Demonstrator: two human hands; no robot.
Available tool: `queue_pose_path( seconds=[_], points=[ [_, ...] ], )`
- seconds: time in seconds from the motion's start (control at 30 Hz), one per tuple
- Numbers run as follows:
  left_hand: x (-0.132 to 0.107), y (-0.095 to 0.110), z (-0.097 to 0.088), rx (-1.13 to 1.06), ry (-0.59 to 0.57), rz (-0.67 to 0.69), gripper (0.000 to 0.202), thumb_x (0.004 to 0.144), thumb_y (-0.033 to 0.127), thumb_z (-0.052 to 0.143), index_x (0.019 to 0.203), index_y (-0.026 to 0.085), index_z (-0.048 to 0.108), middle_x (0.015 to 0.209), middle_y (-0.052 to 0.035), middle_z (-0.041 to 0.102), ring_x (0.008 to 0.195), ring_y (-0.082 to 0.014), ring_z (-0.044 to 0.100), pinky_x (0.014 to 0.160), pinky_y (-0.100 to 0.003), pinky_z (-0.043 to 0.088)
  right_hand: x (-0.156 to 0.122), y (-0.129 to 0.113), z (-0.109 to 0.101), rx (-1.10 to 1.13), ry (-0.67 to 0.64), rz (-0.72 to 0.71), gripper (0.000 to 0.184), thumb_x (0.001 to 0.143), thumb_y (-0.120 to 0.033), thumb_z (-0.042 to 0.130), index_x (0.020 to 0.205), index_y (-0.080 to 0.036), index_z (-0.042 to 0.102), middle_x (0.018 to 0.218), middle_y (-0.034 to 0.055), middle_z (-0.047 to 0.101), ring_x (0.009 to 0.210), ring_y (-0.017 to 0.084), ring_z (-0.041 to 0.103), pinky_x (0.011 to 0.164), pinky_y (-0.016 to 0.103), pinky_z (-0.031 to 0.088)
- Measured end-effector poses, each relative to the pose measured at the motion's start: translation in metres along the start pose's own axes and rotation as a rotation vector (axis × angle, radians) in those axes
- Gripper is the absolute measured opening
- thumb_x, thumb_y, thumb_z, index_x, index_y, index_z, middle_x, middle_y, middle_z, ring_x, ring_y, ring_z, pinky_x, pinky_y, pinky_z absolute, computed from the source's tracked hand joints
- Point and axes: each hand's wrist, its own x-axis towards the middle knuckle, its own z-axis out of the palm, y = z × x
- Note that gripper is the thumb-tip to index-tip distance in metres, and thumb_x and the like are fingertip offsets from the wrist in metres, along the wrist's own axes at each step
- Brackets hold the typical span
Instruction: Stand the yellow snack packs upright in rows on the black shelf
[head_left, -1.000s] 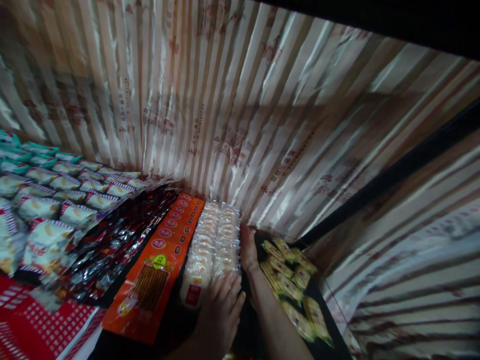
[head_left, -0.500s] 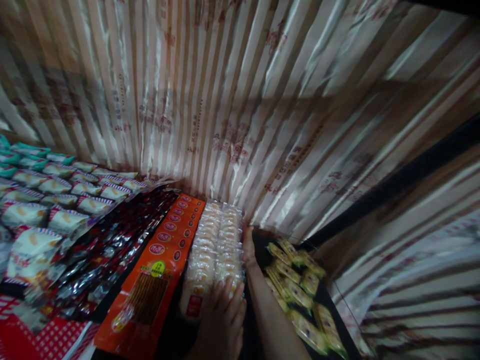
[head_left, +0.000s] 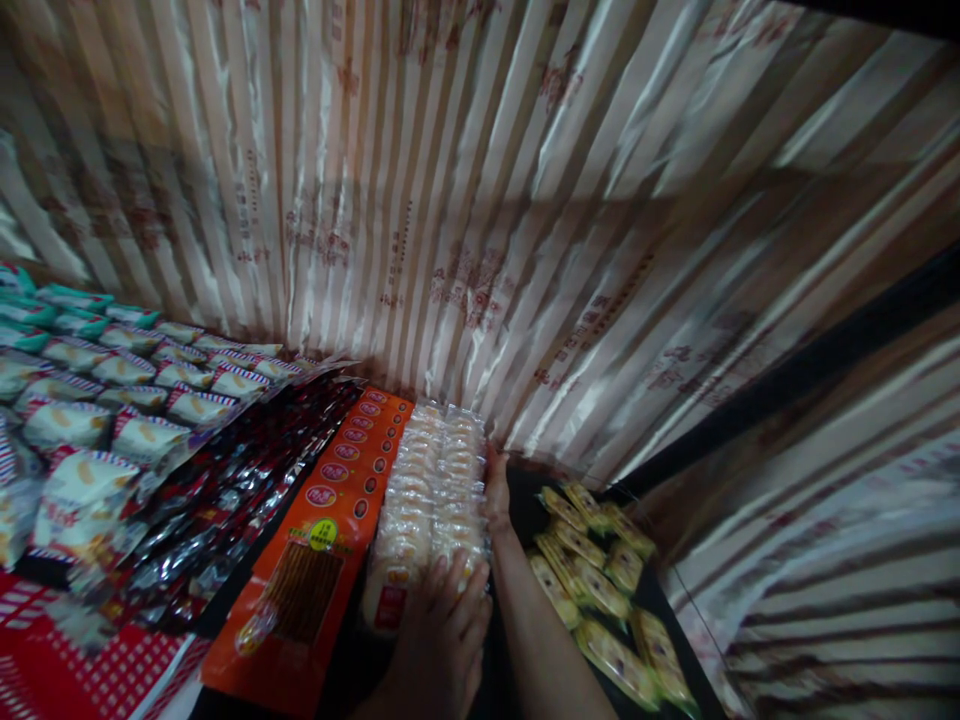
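Two rows of white rice crackers (head_left: pixel 436 480) in clear wrappers run back toward the wall, packed side by side on a black surface. My left hand (head_left: pixel 446 625) lies over their near end, fingers stretched out and touching the wrappers. Along the right side of the rows, my right hand (head_left: pixel 496 490) rests upright against the packets, its fingers extended and partly hidden. Left of the crackers is a long orange packet (head_left: pixel 330 520) with brown sticks showing through its window.
Dark red shiny packets (head_left: pixel 247 480) and white snack bags (head_left: pixel 82 495) fill the left, near a red basket (head_left: pixel 82 650). Several yellow-green wrapped packets (head_left: pixel 600 590) lie on the right. A striped curtain (head_left: pixel 450 200) hangs behind; a black bar (head_left: pixel 787 380) slants across the right.
The view has shifted slightly, so the goods on the left appear a little further right. Both hands stay at the crackers, with hardly any movement.
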Motion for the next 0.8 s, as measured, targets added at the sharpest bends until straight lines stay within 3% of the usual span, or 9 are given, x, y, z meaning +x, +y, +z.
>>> queue_pose_path(
  seconds=[0.23, 0.53, 0.8],
  points=[
    [0.0, 0.003, -0.005, -0.065, -0.02, -0.031, 0.039, 0.085, 0.036, 0.046, 0.121, 0.02, 0.051, 0.147, -0.0017, 0.026, 0.136, -0.0268, 0.017, 0.111, -0.044, 0.006, -0.016, 0.002, -0.024, -0.068, 0.083, -0.006, 0.062, 0.083, -0.063, 0.026, 0.126, -0.025, 0.049, 0.139, 0.0056, 0.042, 0.128, 0.018, 0.038, 0.102, 0.041, 0.032],
    [0.0, -0.002, -0.013, -0.033, -0.026, -0.019, 0.04, 0.085, 0.036, 0.046, 0.121, 0.02, 0.051, 0.145, -0.0018, 0.032, 0.134, -0.0253, 0.022, 0.11, -0.041, 0.013, -0.027, 0.008, -0.005, 0.027, 0.101, 0.004, 0.068, 0.081, -0.066, 0.028, 0.133, -0.023, 0.04, 0.141, 0.005, 0.039, 0.126, 0.019, 0.041, 0.101, 0.037, 0.036],
    [-0.004, -0.003, -0.008, -0.048, -0.051, -0.011, 0.042, 0.085, 0.035, 0.046, 0.124, 0.019, 0.047, 0.147, -0.0032, 0.027, 0.135, -0.0265, 0.02, 0.11, -0.043, 0.015, -0.022, 0.014, -0.012, 0.015, 0.111, -0.017, 0.069, 0.08, -0.066, 0.029, 0.133, -0.023, 0.039, 0.139, 0.006, 0.042, 0.124, 0.019, 0.042, 0.102, 0.039, 0.033]
  ],
)
